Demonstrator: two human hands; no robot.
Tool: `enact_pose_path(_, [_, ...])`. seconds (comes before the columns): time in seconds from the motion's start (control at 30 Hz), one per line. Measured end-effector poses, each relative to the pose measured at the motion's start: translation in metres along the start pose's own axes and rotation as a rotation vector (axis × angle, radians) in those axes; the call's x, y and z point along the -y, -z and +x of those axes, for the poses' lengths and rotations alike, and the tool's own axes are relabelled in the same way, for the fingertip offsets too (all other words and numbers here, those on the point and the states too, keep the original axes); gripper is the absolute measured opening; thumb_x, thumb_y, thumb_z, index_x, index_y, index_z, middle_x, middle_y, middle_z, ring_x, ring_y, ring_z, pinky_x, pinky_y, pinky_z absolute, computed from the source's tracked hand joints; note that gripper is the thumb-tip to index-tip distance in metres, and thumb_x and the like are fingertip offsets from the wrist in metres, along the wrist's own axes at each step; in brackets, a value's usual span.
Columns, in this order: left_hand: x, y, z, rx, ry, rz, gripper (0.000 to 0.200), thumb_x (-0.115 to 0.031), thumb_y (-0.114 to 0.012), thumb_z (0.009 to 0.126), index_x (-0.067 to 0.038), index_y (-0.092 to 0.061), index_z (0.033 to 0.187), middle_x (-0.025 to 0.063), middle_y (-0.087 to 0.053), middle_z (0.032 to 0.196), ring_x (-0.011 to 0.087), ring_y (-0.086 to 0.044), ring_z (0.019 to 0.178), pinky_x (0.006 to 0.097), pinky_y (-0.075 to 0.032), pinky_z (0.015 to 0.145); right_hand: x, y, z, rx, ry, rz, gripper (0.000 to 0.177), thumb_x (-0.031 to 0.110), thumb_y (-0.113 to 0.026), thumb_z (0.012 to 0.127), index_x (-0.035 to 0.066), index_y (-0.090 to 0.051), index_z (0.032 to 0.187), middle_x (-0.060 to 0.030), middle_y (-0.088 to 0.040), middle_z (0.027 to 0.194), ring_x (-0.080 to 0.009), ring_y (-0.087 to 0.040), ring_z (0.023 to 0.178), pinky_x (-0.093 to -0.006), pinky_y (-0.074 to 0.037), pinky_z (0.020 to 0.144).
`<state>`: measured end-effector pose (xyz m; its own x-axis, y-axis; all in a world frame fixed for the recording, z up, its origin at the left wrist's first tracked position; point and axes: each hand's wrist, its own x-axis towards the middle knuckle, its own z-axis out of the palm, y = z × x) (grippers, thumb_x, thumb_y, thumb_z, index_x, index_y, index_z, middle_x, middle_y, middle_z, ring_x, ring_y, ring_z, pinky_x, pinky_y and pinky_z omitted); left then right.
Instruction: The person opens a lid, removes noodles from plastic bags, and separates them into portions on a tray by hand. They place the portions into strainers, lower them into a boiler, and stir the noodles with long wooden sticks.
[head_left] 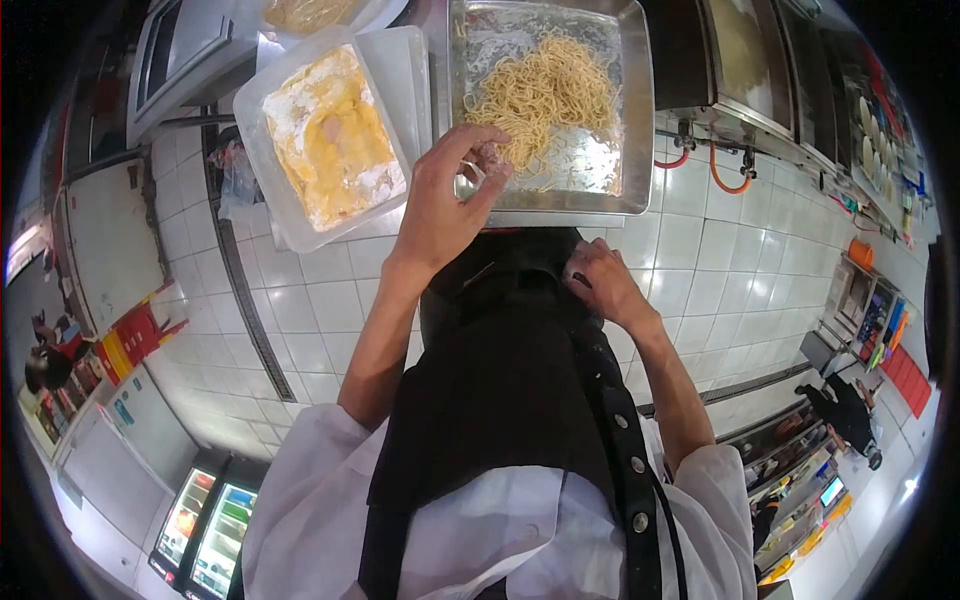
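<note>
My left hand is over the near left corner of a metal tray. Its thumb and fingertips are curled together, with whitish flour on them; anything between them is too small to make out. Just beyond the fingers, a loose heap of thin yellow noodles lies in the tray, on a floury bottom. Low at my waist, my right hand is closed against the side of my black apron. Its fingertips are partly hidden, and what they grip cannot be made out.
Left of the tray, a clear plastic tub holds a yellow, flour-dusted slab. Behind it sits another pale container. Metal kitchen equipment with orange hoses stands at right. White tiles cover the floor. A person is far right.
</note>
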<state>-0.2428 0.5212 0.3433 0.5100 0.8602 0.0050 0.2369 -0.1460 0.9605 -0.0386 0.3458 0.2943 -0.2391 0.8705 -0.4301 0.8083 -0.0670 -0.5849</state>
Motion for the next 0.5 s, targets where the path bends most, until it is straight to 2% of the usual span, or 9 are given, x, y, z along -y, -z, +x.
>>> enact_pose_path(0.13, [0.001, 0.001, 0.001, 0.002, -0.003, 0.000, 0.025, -0.003, -0.064, 0.084, -0.001, -0.058, 0.108, 0.0057, -0.060, 0.090, 0.0110, -0.056, 0.079, 0.0241, -0.045, 0.065, 0.002, 0.030, -0.009, -0.065, 0.006, 0.096, 0.015, 0.001, -0.064, 0.073, 0.006, -0.060, 0.086, -0.0094, -0.056, 0.087, -0.0292, -0.053, 0.086, -0.0385, -0.043, 0.080])
enact_pose_path(0.2, [-0.001, 0.003, 0.001, 0.010, 0.007, -0.004, 0.025, -0.003, -0.064, 0.084, -0.001, -0.058, 0.108, 0.0054, -0.059, 0.089, 0.0106, -0.055, 0.080, 0.0239, -0.045, 0.066, -0.007, 0.053, -0.020, -0.229, 0.084, 0.333, 0.012, -0.001, -0.064, 0.075, 0.004, -0.057, 0.084, -0.0080, -0.056, 0.083, -0.0240, -0.056, 0.082, -0.0335, -0.043, 0.077])
enact_pose_path(0.23, [0.000, 0.003, 0.002, 0.013, 0.008, -0.004, 0.025, -0.003, -0.064, 0.084, -0.001, -0.058, 0.108, 0.0054, -0.059, 0.089, 0.0106, -0.055, 0.080, 0.0239, -0.045, 0.066, -0.010, 0.055, -0.023, -0.231, 0.081, 0.334, 0.012, -0.001, -0.064, 0.075, 0.004, -0.057, 0.084, -0.0080, -0.056, 0.083, -0.0240, -0.056, 0.082, -0.0335, -0.043, 0.077])
enact_pose_path(0.3, [0.002, 0.001, 0.004, 0.010, 0.017, -0.020, 0.024, -0.003, -0.063, 0.085, -0.001, -0.058, 0.108, 0.0053, -0.058, 0.088, 0.0100, -0.054, 0.080, 0.0235, -0.045, 0.067, -0.013, 0.056, -0.029, -0.224, -0.188, 0.602, 0.007, 0.002, -0.064, 0.078, 0.004, -0.059, 0.083, -0.0046, -0.060, 0.080, -0.0185, -0.058, 0.079, -0.0322, -0.043, 0.072])
enact_pose_path(0.4, [0.002, -0.003, 0.007, 0.040, 0.027, 0.006, 0.024, -0.002, -0.063, 0.085, -0.001, -0.058, 0.108, 0.0049, -0.057, 0.087, 0.0099, -0.054, 0.081, 0.0236, -0.045, 0.068, -0.011, 0.046, -0.028, -0.175, -0.131, 0.591, 0.004, 0.003, -0.062, 0.081, 0.004, -0.059, 0.083, -0.0031, -0.060, 0.082, -0.0142, -0.058, 0.081, -0.0295, -0.043, 0.070])
enact_pose_path(0.43, [0.003, -0.004, 0.007, 0.041, 0.031, 0.006, 0.024, -0.002, -0.063, 0.085, -0.001, -0.058, 0.108, 0.0049, -0.057, 0.087, 0.0099, -0.054, 0.081, 0.0236, -0.045, 0.068, -0.016, 0.046, -0.030, -0.210, -0.132, 0.703, 0.005, 0.005, -0.063, 0.082, 0.004, -0.059, 0.085, -0.0040, -0.060, 0.084, -0.0151, -0.057, 0.081, -0.0287, -0.044, 0.072])
enact_pose_path(0.47, [0.004, -0.006, 0.009, 0.017, 0.023, -0.015, 0.023, -0.004, -0.064, 0.082, -0.002, -0.058, 0.105, 0.0072, -0.060, 0.089, 0.0141, -0.057, 0.077, 0.0260, -0.046, 0.066, -0.028, 0.046, -0.032, -0.209, -0.131, 0.705, 0.005, 0.005, -0.063, 0.082, 0.004, -0.059, 0.085, -0.0040, -0.060, 0.084, -0.0151, -0.057, 0.081, -0.0287, -0.044, 0.072])
enact_pose_path(0.5, [0.006, -0.007, 0.010, -0.004, 0.012, -0.035, 0.023, -0.005, -0.066, 0.080, -0.003, -0.059, 0.102, 0.0095, -0.062, 0.091, 0.0182, -0.059, 0.073, 0.0285, -0.047, 0.064, -0.046, 0.044, -0.036, -0.392, -0.194, 1.033, 0.006, 0.007, -0.063, 0.082, 0.004, -0.060, 0.086, -0.0044, -0.061, 0.086, -0.0166, -0.058, 0.081, -0.0290, -0.045, 0.072])
